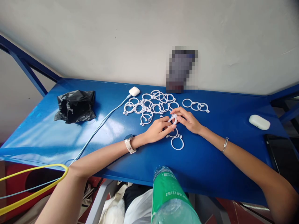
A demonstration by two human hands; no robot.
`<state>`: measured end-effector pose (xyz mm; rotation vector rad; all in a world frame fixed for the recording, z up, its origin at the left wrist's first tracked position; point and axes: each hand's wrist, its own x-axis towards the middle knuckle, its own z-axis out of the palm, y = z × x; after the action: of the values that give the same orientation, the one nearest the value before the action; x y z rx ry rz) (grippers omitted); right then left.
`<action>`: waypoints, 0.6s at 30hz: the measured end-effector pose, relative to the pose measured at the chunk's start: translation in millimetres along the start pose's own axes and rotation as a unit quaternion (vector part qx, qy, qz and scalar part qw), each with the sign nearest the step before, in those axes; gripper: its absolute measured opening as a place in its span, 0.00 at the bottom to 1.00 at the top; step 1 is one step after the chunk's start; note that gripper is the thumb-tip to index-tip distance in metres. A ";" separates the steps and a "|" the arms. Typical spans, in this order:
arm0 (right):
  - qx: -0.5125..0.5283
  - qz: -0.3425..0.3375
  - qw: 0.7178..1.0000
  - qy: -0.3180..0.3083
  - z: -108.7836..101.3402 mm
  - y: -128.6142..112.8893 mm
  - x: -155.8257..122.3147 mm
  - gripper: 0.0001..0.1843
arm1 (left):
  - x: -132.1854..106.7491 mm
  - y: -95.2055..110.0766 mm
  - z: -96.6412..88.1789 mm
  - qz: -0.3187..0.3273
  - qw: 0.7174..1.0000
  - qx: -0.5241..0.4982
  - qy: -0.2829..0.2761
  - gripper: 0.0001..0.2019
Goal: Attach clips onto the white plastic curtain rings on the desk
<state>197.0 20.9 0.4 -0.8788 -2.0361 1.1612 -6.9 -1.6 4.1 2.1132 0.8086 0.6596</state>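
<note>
Left hand is pinching a white plastic ring between thumb and fingers; right hand is closing its fingertips on the same ring from the other side. The ring is being held just above the blue tabletop, at the near right edge of a pile of white rings. Three overlapping rings are lying apart, to the right of the pile. A loose ring is lying nearer the wearer, just below the hands; another beside it is partly hiding behind the left hand. A black plastic bag is standing well left. A light blue cable is running to a small white case. A green-labelled bottle is standing at the near edge, exact support unclear.
</note>
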 end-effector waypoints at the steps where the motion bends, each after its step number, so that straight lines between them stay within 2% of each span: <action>1: 0.000 -0.002 1.000 0.000 0.1 -0.1 0.0 0.15 | 0.0 0.2 -0.2 -0.002 1.000 0.000 0.000 0.33; 7: -0.014 -0.009 1.000 0.004 -0.8 -0.6 -0.3 0.15 | 0.3 1.1 -0.7 -0.001 1.000 -0.003 0.000 0.33; 14: -0.023 -0.008 1.000 -0.005 -1.1 0.9 -1.2 0.19 | 0.2 -0.1 0.9 -0.007 1.000 -0.005 0.005 0.29; 18: -0.061 0.002 0.998 -0.009 0.0 0.1 -1.1 0.14 | -0.6 -1.0 2.9 -0.006 1.000 0.002 0.015 0.23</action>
<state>197.7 20.1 0.1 -0.9355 -2.1390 1.0588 -5.7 -3.0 1.5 2.1043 0.8390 0.6862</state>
